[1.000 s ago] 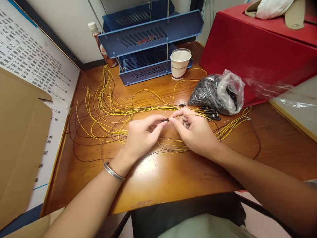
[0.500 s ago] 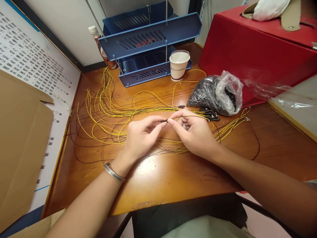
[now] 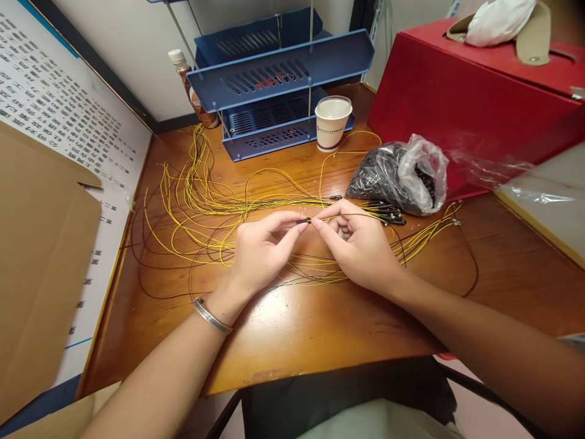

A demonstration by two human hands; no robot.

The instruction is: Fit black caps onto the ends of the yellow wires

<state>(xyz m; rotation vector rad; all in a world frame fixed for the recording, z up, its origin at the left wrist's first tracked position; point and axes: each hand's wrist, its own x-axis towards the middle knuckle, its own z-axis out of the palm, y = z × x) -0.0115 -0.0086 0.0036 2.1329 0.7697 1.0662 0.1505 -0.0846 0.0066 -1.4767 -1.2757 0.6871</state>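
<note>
Between finger and thumb, my left hand (image 3: 265,247) pinches a small black connector sleeve (image 3: 303,221). My right hand (image 3: 359,244) is closed on a thin yellow wire (image 3: 340,214), its fingertips almost meeting those of the left. The wire's end points at the sleeve; whether it sits inside is too small to tell. A loose bundle of yellow and black wires (image 3: 274,203) spreads over the table behind and under both hands. Several black wire ends (image 3: 388,212) lie just past my right hand. Beside them rests a clear plastic bag (image 3: 388,174) of small black parts.
At the back stand a blue desk rack (image 3: 281,70), a paper cup (image 3: 333,122) and a brown bottle (image 3: 194,91). A large red box (image 3: 439,91) takes up the back right. Cardboard (image 3: 41,262) leans on the left, by the wooden table's (image 3: 320,341) edge.
The fingertips of my two hands have drawn slightly apart, and more of the black sleeve shows between them. The camera view has shifted a little. Things on the table stay put.
</note>
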